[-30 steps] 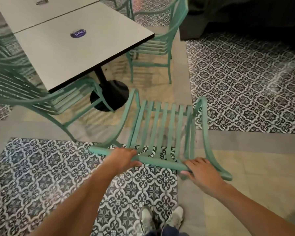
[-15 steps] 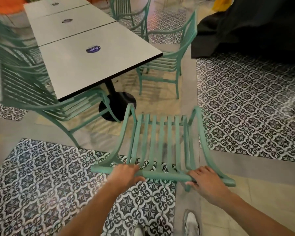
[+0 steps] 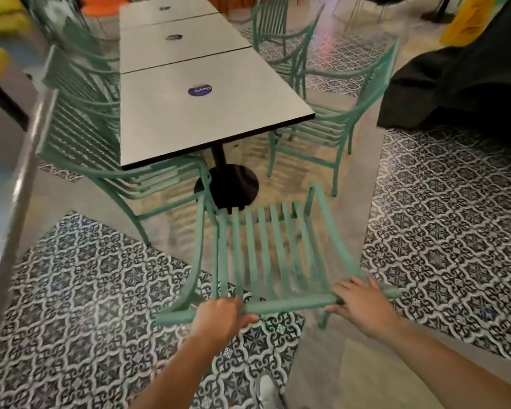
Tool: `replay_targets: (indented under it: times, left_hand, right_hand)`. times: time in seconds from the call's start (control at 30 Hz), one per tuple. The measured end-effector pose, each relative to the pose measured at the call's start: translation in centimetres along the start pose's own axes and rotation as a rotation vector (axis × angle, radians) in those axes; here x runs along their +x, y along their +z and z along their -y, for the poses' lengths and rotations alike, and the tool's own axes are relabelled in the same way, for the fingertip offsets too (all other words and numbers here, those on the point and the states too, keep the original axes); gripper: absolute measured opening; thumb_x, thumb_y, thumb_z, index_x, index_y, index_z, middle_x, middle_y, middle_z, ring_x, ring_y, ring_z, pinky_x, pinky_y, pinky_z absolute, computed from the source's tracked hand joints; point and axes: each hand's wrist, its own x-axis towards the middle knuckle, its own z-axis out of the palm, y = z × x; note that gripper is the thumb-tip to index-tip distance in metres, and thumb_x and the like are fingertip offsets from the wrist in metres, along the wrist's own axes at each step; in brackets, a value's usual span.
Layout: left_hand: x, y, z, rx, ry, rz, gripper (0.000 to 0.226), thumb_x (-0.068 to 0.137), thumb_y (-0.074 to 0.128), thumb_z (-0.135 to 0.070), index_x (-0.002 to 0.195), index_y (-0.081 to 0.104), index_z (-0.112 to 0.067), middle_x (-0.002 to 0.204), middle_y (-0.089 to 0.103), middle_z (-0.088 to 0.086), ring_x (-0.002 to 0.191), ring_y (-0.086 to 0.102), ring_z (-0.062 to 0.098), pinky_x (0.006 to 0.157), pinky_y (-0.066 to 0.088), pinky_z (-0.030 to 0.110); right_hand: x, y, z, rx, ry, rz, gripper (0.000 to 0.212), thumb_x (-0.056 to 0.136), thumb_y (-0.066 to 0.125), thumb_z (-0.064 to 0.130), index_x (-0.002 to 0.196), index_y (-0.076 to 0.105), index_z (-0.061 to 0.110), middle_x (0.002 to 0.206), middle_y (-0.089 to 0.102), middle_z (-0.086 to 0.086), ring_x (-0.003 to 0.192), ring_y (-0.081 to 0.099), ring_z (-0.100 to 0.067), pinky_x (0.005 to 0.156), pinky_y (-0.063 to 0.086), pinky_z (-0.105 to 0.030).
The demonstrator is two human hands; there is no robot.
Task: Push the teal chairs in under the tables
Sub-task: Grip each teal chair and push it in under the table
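Note:
A teal slatted metal chair (image 3: 273, 249) stands in front of me, its back facing me. My left hand (image 3: 219, 318) grips the chair's top rail left of centre. My right hand (image 3: 359, 305) grips the same rail near its right end. The chair's front edge is close to the black round base (image 3: 233, 181) of the nearest white table (image 3: 201, 113). Another teal chair (image 3: 106, 149) sits tucked at the table's left side, and one more teal chair (image 3: 334, 122) at its right side.
More white tables (image 3: 177, 42) and teal chairs continue in a row behind. A black covered object (image 3: 460, 84) fills the upper right. A metal rail (image 3: 15, 178) runs down the left edge. The floor has patterned tiles and plain strips. My shoe (image 3: 267, 391) shows below.
The chair has moved forward toward the table's end, its front now near the black base. Both hands keep their grip on the top rail. I have stepped forward.

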Motion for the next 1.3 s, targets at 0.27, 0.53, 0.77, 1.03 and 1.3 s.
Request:
replay_targets:
  times: [0.27, 0.53, 0.77, 1.03, 1.3]
  left_hand:
    - [2.5, -2.3, -2.4, -0.006, -0.073, 0.025, 0.056, 0.089, 0.031, -0.069, 0.108, 0.056, -0.022, 0.09, 0.062, -0.007, 0.077, 0.063, 0.01, 0.077, 0.057, 0.026]
    - [4.4, -2.7, -4.7, -0.032, -0.162, 0.016, 0.06, 0.087, 0.029, -0.072, 0.109, 0.055, -0.022, 0.091, 0.063, -0.006, 0.08, 0.064, 0.012, 0.079, 0.057, 0.03]
    - [4.7, -2.1, -3.9, -0.322, -0.303, -0.064, 0.039, 0.091, 0.037, -0.065, 0.095, 0.057, -0.032, 0.088, 0.061, -0.015, 0.077, 0.061, 0.004, 0.082, 0.055, 0.031]
    - [0.6, -1.1, 2.7, -1.646, -1.398, -0.378, 0.051, 0.092, 0.06, -0.038, 0.126, 0.048, -0.003, 0.101, 0.06, 0.021, 0.085, 0.064, 0.035, 0.068, 0.058, 0.047]
    - [2.3, -1.0, 2.5, -2.205, -1.405, -0.363, 0.035, 0.099, 0.046, -0.025, 0.122, 0.051, 0.0, 0.12, 0.057, 0.024, 0.095, 0.061, 0.032, 0.075, 0.049, 0.039]
  right_hand:
    - [5.0, -1.4, -3.8, -0.067, -0.018, 0.02, 0.12, 0.053, -0.025, 0.087, 0.117, 0.061, 0.034, 0.117, 0.061, 0.016, 0.118, 0.051, -0.018, 0.109, 0.024, -0.053]
    - [8.4, -2.5, -7.7, -0.109, -0.043, 0.127, 0.13, 0.042, -0.031, 0.088, 0.125, 0.055, 0.036, 0.124, 0.056, 0.017, 0.124, 0.043, -0.014, 0.11, 0.018, -0.049]
    - [8.8, -4.2, -9.3, 0.105, 0.071, 0.062, 0.081, 0.067, 0.035, 0.089, 0.123, 0.057, 0.034, 0.133, 0.047, 0.009, 0.133, 0.034, -0.018, 0.114, 0.017, -0.046]
    - [11.3, -0.7, -13.5, 1.902, 1.192, -0.507, 0.067, 0.071, 0.078, 0.038, 0.125, 0.049, 0.011, 0.127, 0.058, -0.015, 0.107, 0.062, -0.032, 0.086, 0.054, -0.044]
    - [12.9, 1.2, -12.4, 2.103, 1.208, -0.281, 0.018, 0.088, 0.036, 0.009, 0.079, 0.051, 0.013, 0.08, 0.053, -0.013, 0.068, 0.055, -0.025, 0.096, 0.046, -0.042]
